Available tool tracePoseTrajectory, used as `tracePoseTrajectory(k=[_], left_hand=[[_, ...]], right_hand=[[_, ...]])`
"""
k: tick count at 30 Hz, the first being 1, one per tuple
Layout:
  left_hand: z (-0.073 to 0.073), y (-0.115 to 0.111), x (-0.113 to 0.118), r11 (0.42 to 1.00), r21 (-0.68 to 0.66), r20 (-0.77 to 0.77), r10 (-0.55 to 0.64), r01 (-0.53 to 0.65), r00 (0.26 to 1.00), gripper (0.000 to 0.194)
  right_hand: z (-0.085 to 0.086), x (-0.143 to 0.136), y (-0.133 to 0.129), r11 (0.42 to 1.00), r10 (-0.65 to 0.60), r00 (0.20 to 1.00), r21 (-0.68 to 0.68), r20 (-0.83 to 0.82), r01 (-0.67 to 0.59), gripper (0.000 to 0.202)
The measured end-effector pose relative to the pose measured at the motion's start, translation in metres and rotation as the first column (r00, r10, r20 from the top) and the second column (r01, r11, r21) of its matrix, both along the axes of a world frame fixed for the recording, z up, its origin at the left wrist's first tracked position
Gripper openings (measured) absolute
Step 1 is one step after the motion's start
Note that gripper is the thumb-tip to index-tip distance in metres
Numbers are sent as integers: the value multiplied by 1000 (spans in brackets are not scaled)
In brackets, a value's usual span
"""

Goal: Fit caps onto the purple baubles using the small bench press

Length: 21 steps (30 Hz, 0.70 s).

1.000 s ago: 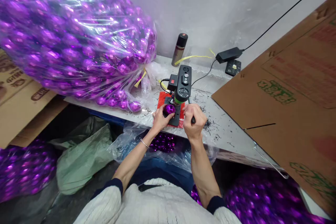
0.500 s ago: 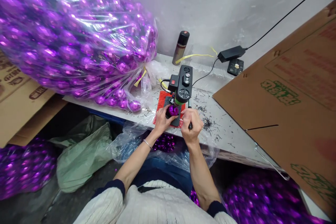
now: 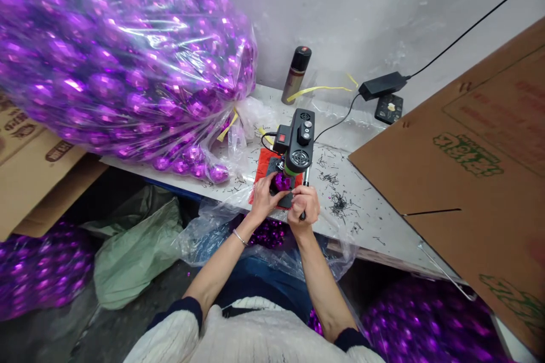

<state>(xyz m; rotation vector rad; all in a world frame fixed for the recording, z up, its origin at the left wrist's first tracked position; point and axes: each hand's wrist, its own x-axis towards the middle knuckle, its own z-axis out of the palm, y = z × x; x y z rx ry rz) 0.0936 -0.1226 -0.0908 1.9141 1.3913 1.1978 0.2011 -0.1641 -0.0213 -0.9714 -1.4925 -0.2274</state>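
A small black press machine (image 3: 301,136) with a green ring stands on a red sheet (image 3: 263,165) at the table's front edge. Under its head sits a shiny purple ball (image 3: 282,181), and my left hand (image 3: 264,197) grips it between thumb and fingers. My right hand (image 3: 305,205), just to the right, is wrapped round the black-ended lever (image 3: 302,215) of the machine. Below my hands, more purple balls (image 3: 268,231) lie in an open plastic bag.
A huge clear bag of purple balls (image 3: 128,68) fills the left. Cardboard boxes (image 3: 468,181) stand right and left. A spray can (image 3: 297,75), a black power adapter (image 3: 383,85) and a dark case (image 3: 389,109) are behind. Black scraps (image 3: 339,203) litter the table (image 3: 366,221).
My right hand has moved slightly left and down with the lever, closer to my left hand. My left hand still holds the ball under the machine. The whole view has shifted slightly.
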Motion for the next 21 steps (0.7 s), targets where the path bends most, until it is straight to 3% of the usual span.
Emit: tracePoseTrajectory(k=[10, 14, 17, 21], left_hand=[[-2, 2, -1, 1000, 1, -6, -6, 6, 1000, 57], [-3, 3, 0, 1000, 0, -9, -6, 6, 1000, 55], [-1, 5, 2, 1000, -10, 0, -1, 1, 1000, 56], [4, -3, -3, 999, 21, 31, 49, -50, 998, 58]], right_hand=[[-12, -1, 4, 1000, -22, 1000, 18, -14, 23, 22], [-15, -2, 4, 998, -5, 998, 64, 56, 2, 21], [0, -2, 3, 999, 6, 1000, 49, 7, -7, 24], [44, -2, 0, 994, -34, 994, -105, -102, 23, 25]])
